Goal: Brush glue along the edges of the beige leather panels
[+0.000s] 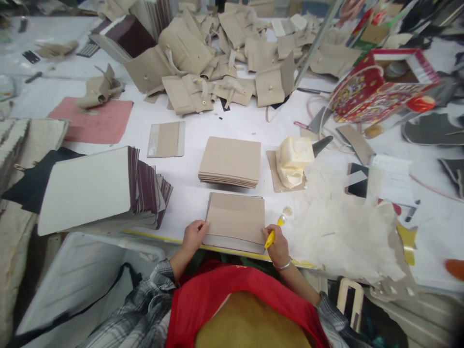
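A tan leather-like panel (236, 216) lies over a slightly larger grey board (237, 244) at the table's front edge. My left hand (195, 234) pinches the left side of the panel between thumb and fingers. In my right hand (278, 247) is a yellow-handled paintbrush (270, 239), bristles pointing away from me, while the fingertips touch the panel's right edge. Just behind it sits a neat stack of tan panels (230, 157). To the right stands a cream, glue-crusted container (294, 157) on a scrap of card.
A tall pile of grey-white boards (87, 186) leans at the left, above a plastic bin (94, 256). Tan leather pieces (188, 48) heap up across the back. At the right are a red patterned box (373, 89), a phone (357, 180) and glue-smeared paper (340, 232).
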Available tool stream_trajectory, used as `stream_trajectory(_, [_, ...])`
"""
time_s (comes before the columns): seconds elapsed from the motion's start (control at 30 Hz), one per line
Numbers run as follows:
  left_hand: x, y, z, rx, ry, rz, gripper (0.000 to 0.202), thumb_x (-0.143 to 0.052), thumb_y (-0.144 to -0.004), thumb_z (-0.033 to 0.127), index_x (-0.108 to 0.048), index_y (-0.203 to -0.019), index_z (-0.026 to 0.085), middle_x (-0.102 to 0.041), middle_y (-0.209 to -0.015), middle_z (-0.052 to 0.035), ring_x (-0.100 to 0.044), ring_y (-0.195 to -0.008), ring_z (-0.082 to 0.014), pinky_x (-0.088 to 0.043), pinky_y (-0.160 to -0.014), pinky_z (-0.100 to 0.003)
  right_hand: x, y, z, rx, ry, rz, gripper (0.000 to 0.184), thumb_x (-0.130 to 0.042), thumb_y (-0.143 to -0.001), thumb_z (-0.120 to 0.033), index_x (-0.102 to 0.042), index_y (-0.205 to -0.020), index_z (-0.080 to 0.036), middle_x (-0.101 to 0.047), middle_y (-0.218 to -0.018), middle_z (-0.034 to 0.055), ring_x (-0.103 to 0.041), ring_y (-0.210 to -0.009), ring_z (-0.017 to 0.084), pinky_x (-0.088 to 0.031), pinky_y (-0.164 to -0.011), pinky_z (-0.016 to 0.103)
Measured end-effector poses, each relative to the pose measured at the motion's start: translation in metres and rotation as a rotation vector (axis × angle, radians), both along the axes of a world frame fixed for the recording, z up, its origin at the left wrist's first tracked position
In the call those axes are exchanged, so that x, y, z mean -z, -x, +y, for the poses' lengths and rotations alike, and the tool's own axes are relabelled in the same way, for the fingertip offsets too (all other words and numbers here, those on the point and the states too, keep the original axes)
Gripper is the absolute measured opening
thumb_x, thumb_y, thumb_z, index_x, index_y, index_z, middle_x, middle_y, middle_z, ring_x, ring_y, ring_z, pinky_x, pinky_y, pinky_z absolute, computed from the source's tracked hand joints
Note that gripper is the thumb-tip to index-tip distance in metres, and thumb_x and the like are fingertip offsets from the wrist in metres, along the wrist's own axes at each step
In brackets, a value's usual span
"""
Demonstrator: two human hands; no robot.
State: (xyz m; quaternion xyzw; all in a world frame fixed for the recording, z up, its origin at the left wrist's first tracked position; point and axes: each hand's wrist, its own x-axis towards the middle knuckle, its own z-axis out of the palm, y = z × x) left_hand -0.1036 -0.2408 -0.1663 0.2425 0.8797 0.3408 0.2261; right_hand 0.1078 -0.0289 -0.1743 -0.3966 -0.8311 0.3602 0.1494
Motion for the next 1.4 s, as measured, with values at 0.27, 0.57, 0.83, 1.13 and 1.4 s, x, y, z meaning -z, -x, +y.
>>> stream_trajectory(0.27, [0.015, 0.006, -0.005, -0.054, -0.043, -0.183, 0.04, -0.05, -0.076, 0.05, -0.056, -0.057, 0.016, -0.049, -0.054, 0.0036, -0.045, -0.056, -0.0107, -0.035, -0.056, -0.021, 0.007, 0.0, 0.0, -0.014, -0.054, -0.046, 0.025, -0.042, -0.084, -0.047, -0.048, -0.087, -0.023, -0.059, -0.075, 0.0039, -0.057, -0.064, 0.019, -0.044, -0.061, 0.031])
stream_trajectory(0.57, [0.014, 0.017, -0.002, -0.053, -0.04, -0.326, 0.037, -0.056, -0.07, 0.05, -0.054, -0.054, 0.016, -0.046, -0.049, 0.0045, -0.041, -0.052, -0.0101, -0.033, -0.052, -0.021, 0.004, 0.004, 0.001, -0.043, -0.029, -0.078, 0.022, -0.042, -0.085, -0.043, -0.047, -0.089, -0.022, -0.059, -0.075, 0.0025, -0.058, -0.064, 0.018, -0.044, -0.061, 0.03])
stream_trajectory(0.83, [0.014, 0.019, 0.0, -0.026, 0.011, -0.316, 0.037, -0.057, -0.069, 0.049, -0.056, -0.053, 0.016, -0.045, -0.048, 0.0048, -0.04, -0.052, -0.0099, -0.032, -0.052, -0.021, -0.004, 0.007, -0.002, -0.031, 0.03, -0.149, 0.017, -0.041, -0.085, -0.037, -0.047, -0.09, -0.022, -0.058, -0.073, 0.0009, -0.057, -0.063, 0.017, -0.043, -0.061, 0.027])
stream_trajectory(1.13, [0.021, 0.022, 0.001, -0.009, 0.057, -0.304, 0.037, -0.057, -0.069, 0.049, -0.056, -0.054, 0.016, -0.045, -0.049, 0.0046, -0.04, -0.052, -0.0101, -0.032, -0.052, -0.021, -0.004, 0.012, 0.0, -0.059, -0.024, -0.197, 0.015, -0.041, -0.084, -0.031, -0.049, -0.091, -0.02, -0.058, -0.073, 0.0013, -0.056, -0.063, 0.016, -0.042, -0.062, 0.026])
stream_trajectory(1.4, [0.029, 0.024, 0.001, -0.014, 0.04, -0.336, 0.036, -0.058, -0.068, 0.049, -0.053, -0.053, 0.017, -0.044, -0.047, 0.0052, -0.039, -0.049, -0.0094, -0.032, -0.05, -0.021, -0.002, 0.014, 0.004, -0.107, -0.083, -0.249, 0.015, -0.041, -0.083, -0.029, -0.048, -0.091, -0.019, -0.059, -0.077, 0.003, -0.056, -0.065, 0.016, -0.04, -0.062, 0.025])
